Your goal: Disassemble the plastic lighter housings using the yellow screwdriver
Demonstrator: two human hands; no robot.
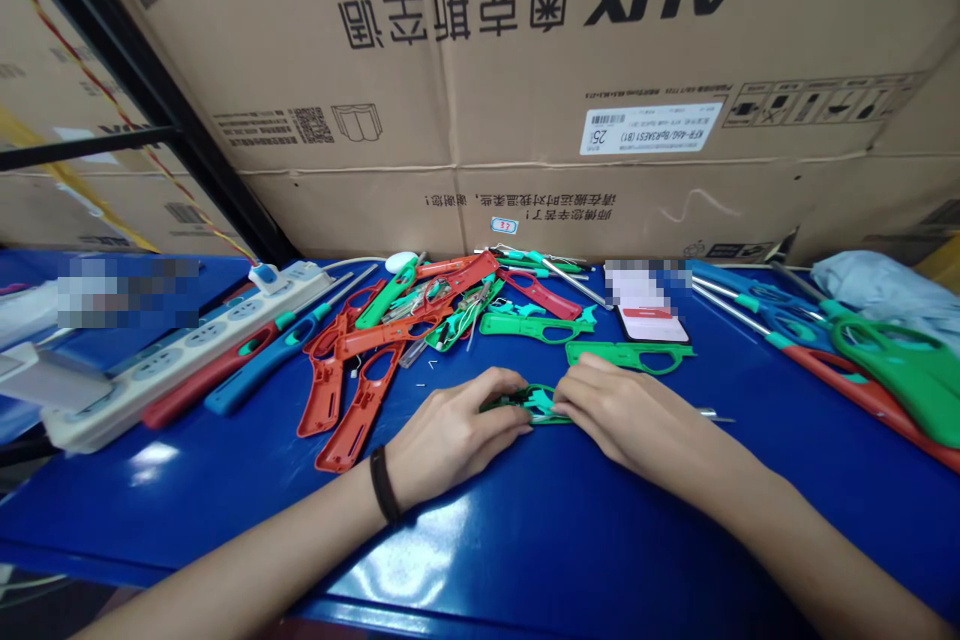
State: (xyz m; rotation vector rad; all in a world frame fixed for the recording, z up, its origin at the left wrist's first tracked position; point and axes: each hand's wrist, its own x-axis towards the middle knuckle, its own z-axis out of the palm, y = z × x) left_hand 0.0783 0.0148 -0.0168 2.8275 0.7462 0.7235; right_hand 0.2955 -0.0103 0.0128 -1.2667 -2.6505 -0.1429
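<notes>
Both of my hands rest on a blue table [525, 540] and meet over a green lighter body with a teal inner part [534, 404]. My left hand [450, 435], with a black band on the wrist, has its fingers closed on the left end of that piece. My right hand [626, 415] pinches its right end. A thin metal tube [712, 414] sticks out to the right from under my right hand. Just beyond my fingers lie loose green shell halves [628, 355] and a heap of red shell halves [360, 370].
A white power strip [180, 355] and assembled red and blue long lighters [255, 370] lie at left. A phone [651, 312] sits behind the green shells. More long lighters [862, 360] lie at right beside a grey cloth [885, 285]. Big cardboard boxes [525, 80] wall off the back.
</notes>
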